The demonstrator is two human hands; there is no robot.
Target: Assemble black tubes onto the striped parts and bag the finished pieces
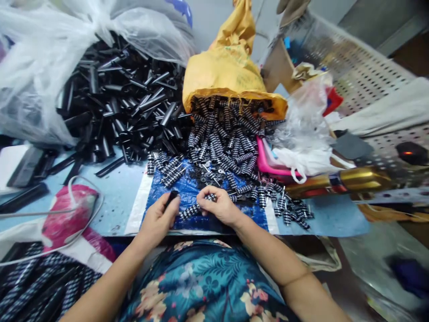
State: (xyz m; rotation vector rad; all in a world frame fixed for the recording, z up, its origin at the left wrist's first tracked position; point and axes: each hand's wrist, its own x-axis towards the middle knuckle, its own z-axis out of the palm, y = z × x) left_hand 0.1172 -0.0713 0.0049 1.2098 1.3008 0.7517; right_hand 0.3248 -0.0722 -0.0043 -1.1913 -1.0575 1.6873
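My left hand is closed around a black plastic handle, whose dark end sticks up past the thumb. To its right, my right hand pinches a black-and-white ribbed cylinder, which points left toward the left hand. Whether the cylinder touches the left fingers I cannot tell. Both hands are over a blue plastic sheet. Just beyond them lie small black discs and a heap of similar ribbed cylinders, several with thin metal pins showing.
A clear plastic bag spills black plastic handles at the back left. The yellow sack opens toward me behind the cylinders. A pink-covered device with a white cable sits left; a gold can lies right, near a perforated basket.
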